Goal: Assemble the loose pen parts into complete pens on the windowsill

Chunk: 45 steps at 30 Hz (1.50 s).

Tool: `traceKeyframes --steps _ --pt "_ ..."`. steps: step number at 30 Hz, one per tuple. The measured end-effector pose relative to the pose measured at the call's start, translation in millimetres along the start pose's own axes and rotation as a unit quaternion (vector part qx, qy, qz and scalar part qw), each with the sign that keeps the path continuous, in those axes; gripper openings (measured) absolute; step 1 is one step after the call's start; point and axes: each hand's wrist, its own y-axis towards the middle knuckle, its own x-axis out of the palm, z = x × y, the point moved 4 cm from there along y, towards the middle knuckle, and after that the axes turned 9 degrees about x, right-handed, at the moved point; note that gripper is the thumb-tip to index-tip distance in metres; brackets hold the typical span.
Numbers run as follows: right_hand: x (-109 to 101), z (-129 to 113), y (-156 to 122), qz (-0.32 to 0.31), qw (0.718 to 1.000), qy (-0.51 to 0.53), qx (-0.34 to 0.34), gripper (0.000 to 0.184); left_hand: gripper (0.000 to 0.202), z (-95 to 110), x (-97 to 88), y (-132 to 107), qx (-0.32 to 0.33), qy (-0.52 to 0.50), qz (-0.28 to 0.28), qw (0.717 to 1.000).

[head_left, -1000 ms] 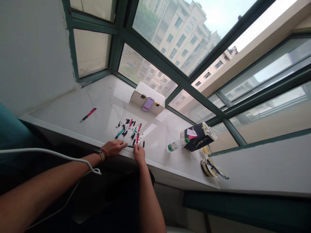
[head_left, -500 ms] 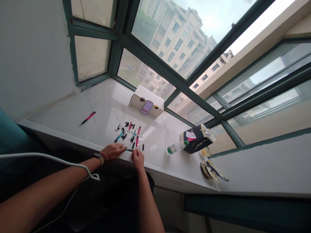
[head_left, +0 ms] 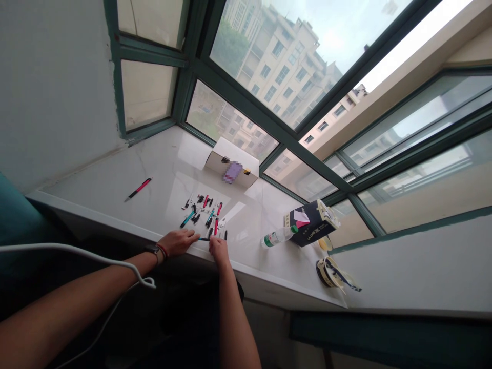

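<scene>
Near the front edge of the white sill, my left hand (head_left: pixel 180 241) and my right hand (head_left: pixel 219 248) are closed on opposite ends of a blue and black pen barrel (head_left: pixel 203 239). Its ends are hidden by my fingers. Just beyond my hands lie loose pen parts: a blue and black barrel piece (head_left: pixel 187 219), a red piece (head_left: pixel 219 208), another red piece (head_left: pixel 216 225), a black grip piece (head_left: pixel 196 219) and several small clear and metal bits. Away to the left rests a whole red and black pen (head_left: pixel 139 189).
A white box (head_left: pixel 232 163) with a blurred purple patch stands against the window. To the right are a clear bottle (head_left: pixel 277 237) with a green cap, lying tilted against a dark blue carton (head_left: pixel 311 224), and a coiled strap-like roll (head_left: pixel 331 271). A white cable (head_left: pixel 96 254) crosses over my left arm.
The view has shifted slightly. Both hands stay on the pen barrel in nearly the same place, and the loose parts have not visibly moved.
</scene>
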Motion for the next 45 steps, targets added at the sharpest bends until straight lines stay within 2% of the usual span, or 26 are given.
traceKeyframes --steps 3,8,14,20,36,45 --pt "4 4 0 -0.017 0.997 0.073 0.021 0.047 0.02 0 -2.2 1 -0.01 -0.001 0.002 1.0" --pt "4 3 -8 0.002 0.991 0.131 -0.007 0.036 0.016 0 -2.0 2 -0.005 -0.014 0.0 1.0" --pt "-2 2 -12 0.096 0.994 0.014 -0.044 0.036 0.016 0 -2.5 1 -0.016 -0.019 0.007 1.0" --pt "-4 1 -12 0.134 0.989 -0.042 -0.041 0.037 0.018 1 -4.2 2 -0.011 -0.01 0.006 1.0" --pt "-4 -5 -12 0.133 0.988 -0.056 -0.05 0.037 0.018 1 -4.5 1 -0.002 -0.006 0.007 1.0" --pt "3 1 -9 0.064 0.997 0.026 -0.019 0.048 0.02 1 -5.4 2 -0.015 -0.003 0.006 1.0"
